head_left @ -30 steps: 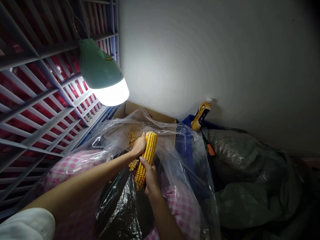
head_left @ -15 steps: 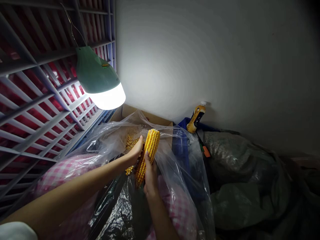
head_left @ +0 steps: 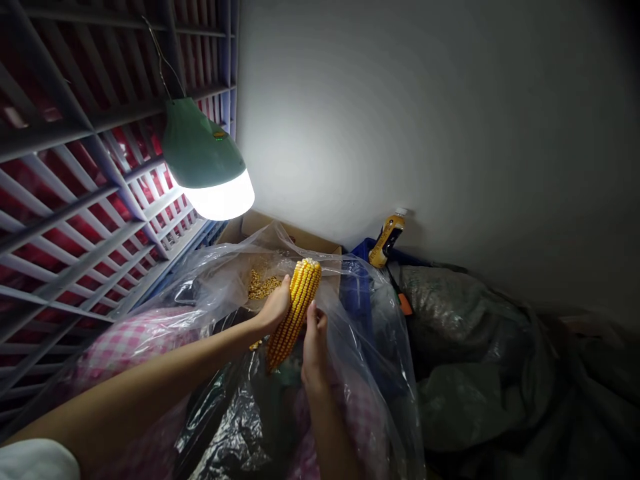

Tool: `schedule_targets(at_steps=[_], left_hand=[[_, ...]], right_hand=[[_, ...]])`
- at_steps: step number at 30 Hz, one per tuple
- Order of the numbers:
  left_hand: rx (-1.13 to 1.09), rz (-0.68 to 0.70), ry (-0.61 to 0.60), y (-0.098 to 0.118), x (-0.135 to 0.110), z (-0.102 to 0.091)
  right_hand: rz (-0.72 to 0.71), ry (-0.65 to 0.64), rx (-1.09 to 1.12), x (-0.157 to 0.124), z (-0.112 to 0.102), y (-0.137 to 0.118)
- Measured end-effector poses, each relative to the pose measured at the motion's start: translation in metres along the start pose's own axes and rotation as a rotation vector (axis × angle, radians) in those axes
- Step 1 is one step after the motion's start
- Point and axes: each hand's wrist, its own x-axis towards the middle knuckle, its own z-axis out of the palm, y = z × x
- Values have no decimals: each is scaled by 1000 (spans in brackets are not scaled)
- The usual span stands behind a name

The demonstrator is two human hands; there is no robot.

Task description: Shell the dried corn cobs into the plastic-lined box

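A yellow corn cob point(head_left: 294, 313), tightly rowed, clasped between left hand point(head_left: 274, 307) and right hand point(head_left: 315, 347)

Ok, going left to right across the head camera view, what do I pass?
Plastic crate, lamp, corn cob, bottle, sack

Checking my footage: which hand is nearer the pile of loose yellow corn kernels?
The left hand is nearer, just below and beside the kernels. The right hand is farther off, across the yellow corn cob from them.
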Motion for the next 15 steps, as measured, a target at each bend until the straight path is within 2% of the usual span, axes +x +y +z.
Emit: schedule_targets(at_steps=[3,6,9,15], left_hand=[[144,51,-63,-2,-7,1],[247,148,-102,-2,-15,3],[352,241,-111,0,-23,5],[420,231,-103,0,-26,2]], right_hand=[[37,93,23,2,-11,-17],[97,2,123,4,-12,-37],[83,0,165,12,-3,-49],[-30,15,265,32,18,-37]])
